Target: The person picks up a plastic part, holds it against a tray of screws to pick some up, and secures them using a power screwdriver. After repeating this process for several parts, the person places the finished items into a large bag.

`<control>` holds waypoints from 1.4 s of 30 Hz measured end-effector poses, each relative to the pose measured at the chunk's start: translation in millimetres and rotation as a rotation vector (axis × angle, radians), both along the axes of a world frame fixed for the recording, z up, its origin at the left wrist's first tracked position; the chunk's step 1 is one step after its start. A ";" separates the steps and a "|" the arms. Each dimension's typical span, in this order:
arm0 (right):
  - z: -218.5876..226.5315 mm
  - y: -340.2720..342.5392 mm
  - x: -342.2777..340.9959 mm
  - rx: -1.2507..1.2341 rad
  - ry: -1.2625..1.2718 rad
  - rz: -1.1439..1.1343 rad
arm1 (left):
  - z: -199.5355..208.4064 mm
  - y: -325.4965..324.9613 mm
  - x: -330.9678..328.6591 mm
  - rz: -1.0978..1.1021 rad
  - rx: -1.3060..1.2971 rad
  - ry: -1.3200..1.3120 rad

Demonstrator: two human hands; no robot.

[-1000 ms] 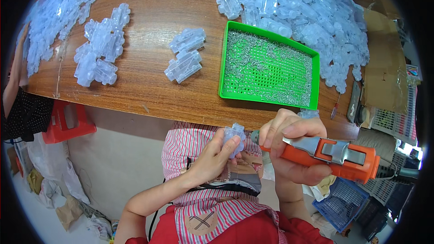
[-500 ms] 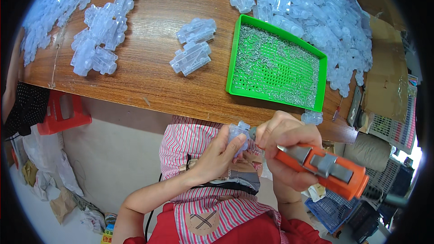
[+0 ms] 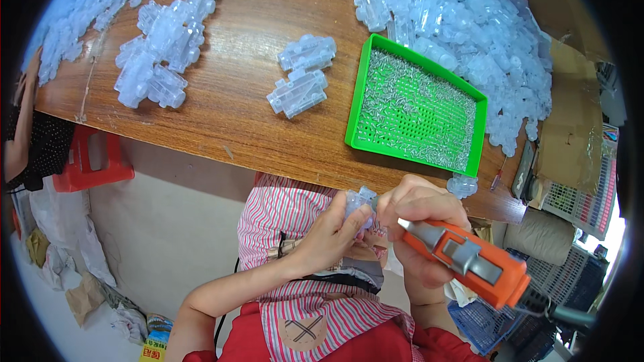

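My left hand [image 3: 327,233] is closed around a clear plastic housing [image 3: 360,201], holding it above my lap near the table's front edge. The thumb presses on the part's near side. In my right hand [image 3: 422,208] is an orange power screwdriver [image 3: 496,278] with a grey lever and a cable at its back end. Its front end points left at the housing, and my fingers hide the tip, so I cannot tell whether it touches. Beyond my hands, a green tray [image 3: 355,121] holds many small silver screws [image 3: 396,87].
A big heap of clear housings [image 3: 456,20] lies behind the tray. Smaller groups of housings [image 3: 298,90] sit left of it, with another heap [image 3: 74,13] at far left. A small screwdriver [image 3: 498,177] lies right. Another person's arm [image 3: 23,121] shows at the left edge.
The view has shifted slightly, so the table items appear a little farther right. Both hands keep their holds, and the power screwdriver's back end has dropped slightly and swung left.
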State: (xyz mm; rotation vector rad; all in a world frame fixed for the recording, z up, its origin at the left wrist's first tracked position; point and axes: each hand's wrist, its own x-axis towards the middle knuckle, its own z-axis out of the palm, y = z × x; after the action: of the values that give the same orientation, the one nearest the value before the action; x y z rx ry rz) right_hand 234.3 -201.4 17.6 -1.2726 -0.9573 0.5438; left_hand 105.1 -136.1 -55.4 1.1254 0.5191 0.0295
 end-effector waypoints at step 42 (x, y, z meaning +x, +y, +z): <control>1.3 2.2 -0.5 0.113 0.093 -0.064 | -2.5 -14.0 7.9 0.301 -0.411 -0.031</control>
State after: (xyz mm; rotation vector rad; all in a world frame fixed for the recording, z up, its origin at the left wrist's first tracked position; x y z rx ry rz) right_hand 233.8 -199.3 18.9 -1.1633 -0.8554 0.4882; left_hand 113.1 -150.1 -58.0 0.6392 0.6302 0.1937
